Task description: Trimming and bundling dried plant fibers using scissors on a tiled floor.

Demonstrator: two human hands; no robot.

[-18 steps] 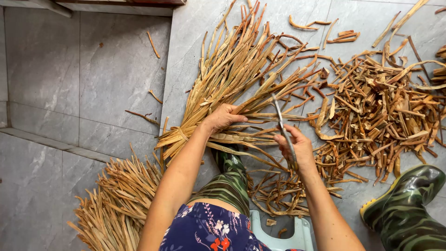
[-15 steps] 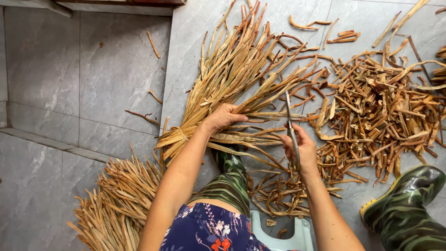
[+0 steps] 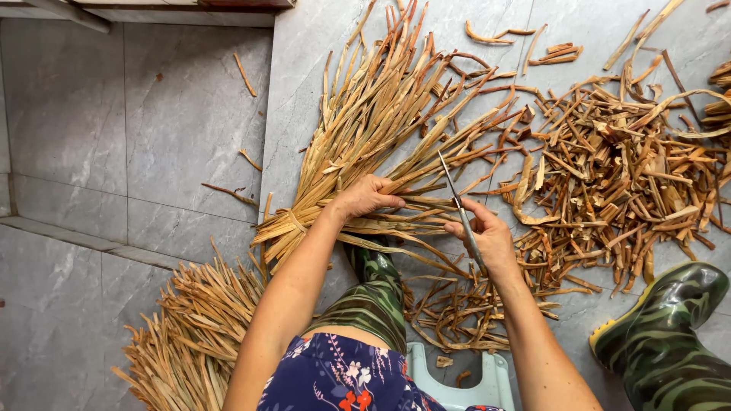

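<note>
Left hand (image 3: 365, 196) clamped on strip bundle (image 3: 381, 129). Right hand (image 3: 487, 240) gripping scissors (image 3: 457, 204), blades toward 12 o'clock. Risk: blades near left fingers; slip likely nicks them.

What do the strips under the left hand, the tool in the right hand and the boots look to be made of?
Strips: dried plant matter, perhaps bark or stalk; tan, matt, fibrous, curling at the ends.
Tool in the right hand: probably metal; thin, grey, faintly shiny.
Boots: likely rubber; glossy camouflage surface, yellowish sole edge.
</note>
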